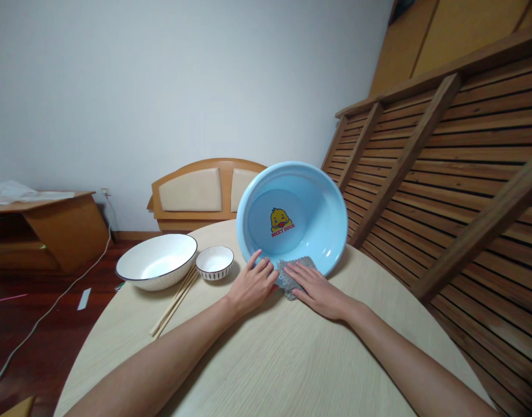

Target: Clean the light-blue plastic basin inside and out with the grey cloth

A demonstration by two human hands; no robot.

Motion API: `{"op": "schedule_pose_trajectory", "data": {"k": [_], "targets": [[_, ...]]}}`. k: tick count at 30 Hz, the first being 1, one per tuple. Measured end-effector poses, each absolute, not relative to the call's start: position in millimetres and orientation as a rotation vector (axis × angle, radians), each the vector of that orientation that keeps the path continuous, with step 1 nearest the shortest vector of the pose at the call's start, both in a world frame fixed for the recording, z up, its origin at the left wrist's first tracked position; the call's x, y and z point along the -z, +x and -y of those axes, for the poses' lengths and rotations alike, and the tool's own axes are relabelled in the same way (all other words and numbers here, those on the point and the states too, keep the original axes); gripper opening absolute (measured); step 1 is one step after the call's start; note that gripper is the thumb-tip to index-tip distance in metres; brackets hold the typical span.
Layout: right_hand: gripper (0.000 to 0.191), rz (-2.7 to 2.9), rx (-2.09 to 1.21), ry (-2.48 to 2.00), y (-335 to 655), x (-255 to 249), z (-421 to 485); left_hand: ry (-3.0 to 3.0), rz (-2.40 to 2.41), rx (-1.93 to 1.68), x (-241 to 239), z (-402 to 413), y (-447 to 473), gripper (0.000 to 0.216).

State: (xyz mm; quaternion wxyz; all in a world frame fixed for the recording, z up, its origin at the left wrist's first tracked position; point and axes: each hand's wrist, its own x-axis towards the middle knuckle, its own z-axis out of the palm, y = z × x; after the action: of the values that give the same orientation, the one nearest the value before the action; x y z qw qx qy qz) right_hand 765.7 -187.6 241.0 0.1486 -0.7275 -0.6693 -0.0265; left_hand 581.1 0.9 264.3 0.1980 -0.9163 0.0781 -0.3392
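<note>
A light blue plastic basin (309,214) with a yellow duck print stands tilted on its side, its inside facing me. My left hand (255,281) grips its near lower rim, thumb raised on the inner side and the other fingers curled. With my right hand (320,289) I hold a grey cloth (287,278) flat against the lower inside of the basin; part of the cloth hangs over the rim. To the left of my left hand sits a small white bowl (214,260) with dark stripe marks. Several wooden chopsticks (174,304) lie beside it, next to a large white dish (157,260).
Everything rests on a round pale wooden table (300,359). A slatted wooden frame (465,191) leans close on the right. Behind the table is a padded headboard (191,191). At left stand a low cabinet (70,231) and a white cable (66,295) on the dark floor.
</note>
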Motion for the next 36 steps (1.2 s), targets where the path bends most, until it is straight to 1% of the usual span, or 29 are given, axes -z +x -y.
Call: {"op": "schedule_pose_trajectory", "data": {"k": [4,7,10,14,20,26,30,36], "targets": [[0.059,1.951,0.149,-2.074,761.9,-242.4,184.9,-2.591,-0.255,0.881,-266.3,-4.1,578.8,0.024],[0.058,1.954,0.141,-2.067,763.1,-245.1,186.2,-2.601,-0.253,0.863,-265.4,-7.0,578.0,0.029],[0.057,1.942,0.1,-2.058,765.2,-246.3,188.4,-2.574,-0.268,0.868,-262.3,-10.2,578.8,0.022],[0.058,1.9,0.062,-2.068,761.4,-242.7,186.1,-2.515,-0.267,0.971,-257.7,-12.6,580.7,0.012],[0.064,1.922,0.096,-1.962,743.8,-237.2,171.9,-2.467,-0.246,1.072,-252.8,-12.6,581.2,0.023],[0.065,1.974,0.086,-1.926,765.1,-244.6,183.2,-2.46,-0.207,1.096,-251.9,-11.5,581.5,0.022],[0.063,1.962,0.162,-1.92,784.0,-246.8,194.5,-2.482,-0.147,1.108,-251.2,-10.6,582.2,0.021],[0.068,1.979,0.237,-1.908,774.0,-244.4,187.6,-2.489,-0.129,1.11,-248.4,-11.5,581.3,0.022]]}}
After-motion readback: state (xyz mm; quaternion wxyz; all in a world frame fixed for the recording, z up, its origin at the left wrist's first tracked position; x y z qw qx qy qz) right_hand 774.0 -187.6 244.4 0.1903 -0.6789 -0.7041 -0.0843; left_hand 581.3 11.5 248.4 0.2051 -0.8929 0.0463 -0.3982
